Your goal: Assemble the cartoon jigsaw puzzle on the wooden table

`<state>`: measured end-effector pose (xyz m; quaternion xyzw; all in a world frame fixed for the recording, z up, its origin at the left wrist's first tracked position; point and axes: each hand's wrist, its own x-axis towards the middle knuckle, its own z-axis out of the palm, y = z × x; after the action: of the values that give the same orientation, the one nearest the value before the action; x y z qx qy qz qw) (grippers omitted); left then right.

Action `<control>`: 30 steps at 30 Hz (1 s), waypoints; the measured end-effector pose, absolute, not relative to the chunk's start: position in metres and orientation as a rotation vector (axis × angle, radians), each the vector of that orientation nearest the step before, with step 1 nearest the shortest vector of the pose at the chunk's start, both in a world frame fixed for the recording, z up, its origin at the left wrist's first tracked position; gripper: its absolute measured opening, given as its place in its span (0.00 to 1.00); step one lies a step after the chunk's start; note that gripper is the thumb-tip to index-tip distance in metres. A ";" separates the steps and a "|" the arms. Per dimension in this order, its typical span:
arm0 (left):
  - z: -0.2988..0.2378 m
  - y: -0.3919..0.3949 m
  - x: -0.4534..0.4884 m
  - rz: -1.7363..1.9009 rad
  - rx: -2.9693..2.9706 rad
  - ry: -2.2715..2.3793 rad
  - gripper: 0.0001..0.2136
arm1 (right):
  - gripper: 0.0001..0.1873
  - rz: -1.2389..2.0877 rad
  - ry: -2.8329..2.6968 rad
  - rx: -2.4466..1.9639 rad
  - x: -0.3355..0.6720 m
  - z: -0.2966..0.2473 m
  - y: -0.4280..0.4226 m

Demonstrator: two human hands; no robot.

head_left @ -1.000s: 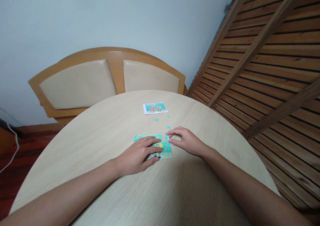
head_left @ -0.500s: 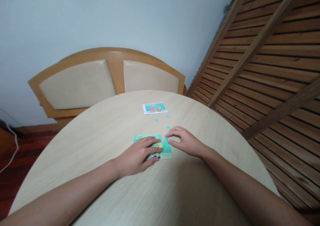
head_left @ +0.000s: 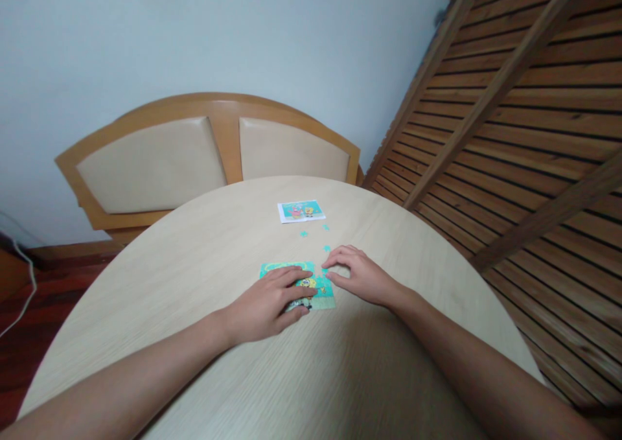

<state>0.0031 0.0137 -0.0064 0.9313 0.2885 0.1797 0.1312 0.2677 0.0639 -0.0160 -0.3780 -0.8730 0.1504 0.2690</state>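
A teal jigsaw puzzle [head_left: 326, 302] with a yellow cartoon figure lies on the table in front of me. My left hand [head_left: 279, 299] rests flat over its left part, fingers spread, hiding much of the picture. At the puzzle's upper right edge, the thumb and index finger of my right hand [head_left: 354, 273] pinch a small teal puzzle piece [head_left: 325, 272]. A gap in the puzzle shows just left of that piece. Beyond the right fingertips lies a loose teal piece [head_left: 327, 249].
Two more loose pieces, one at the left [head_left: 304, 234] and one at the right [head_left: 326, 227], lie near a printed picture sheet [head_left: 302, 211]. The round wooden table [head_left: 204, 245] borders a padded headboard [head_left: 291, 148]. A slatted wooden panel [head_left: 510, 122] leans at the right.
Both hands stay almost still. The right fingertips and the piece between them have shifted very slightly.
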 end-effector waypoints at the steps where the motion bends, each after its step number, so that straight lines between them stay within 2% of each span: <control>1: -0.006 0.014 0.003 0.514 2.708 0.839 0.16 | 0.06 0.404 -2.354 -1.022 0.267 -0.016 0.064; 13: -0.006 0.014 0.003 0.520 2.722 0.822 0.17 | 0.05 0.341 -2.391 -0.992 0.267 -0.013 0.063; 18: -0.006 0.013 0.003 0.521 2.728 0.805 0.16 | 0.07 0.361 -2.301 -1.034 0.268 -0.015 0.068; 25: -0.006 0.013 0.003 0.481 2.757 0.777 0.16 | 0.16 0.220 -2.257 -1.191 0.275 -0.026 0.079; 30: -0.005 0.013 0.003 0.448 2.775 0.752 0.16 | 0.14 0.207 -2.306 -1.228 0.275 -0.028 0.078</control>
<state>0.0033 0.0131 -0.0047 0.9473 0.2568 0.1528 0.1158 0.2749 0.0777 -0.0281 -0.4529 -0.8501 0.0762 0.2576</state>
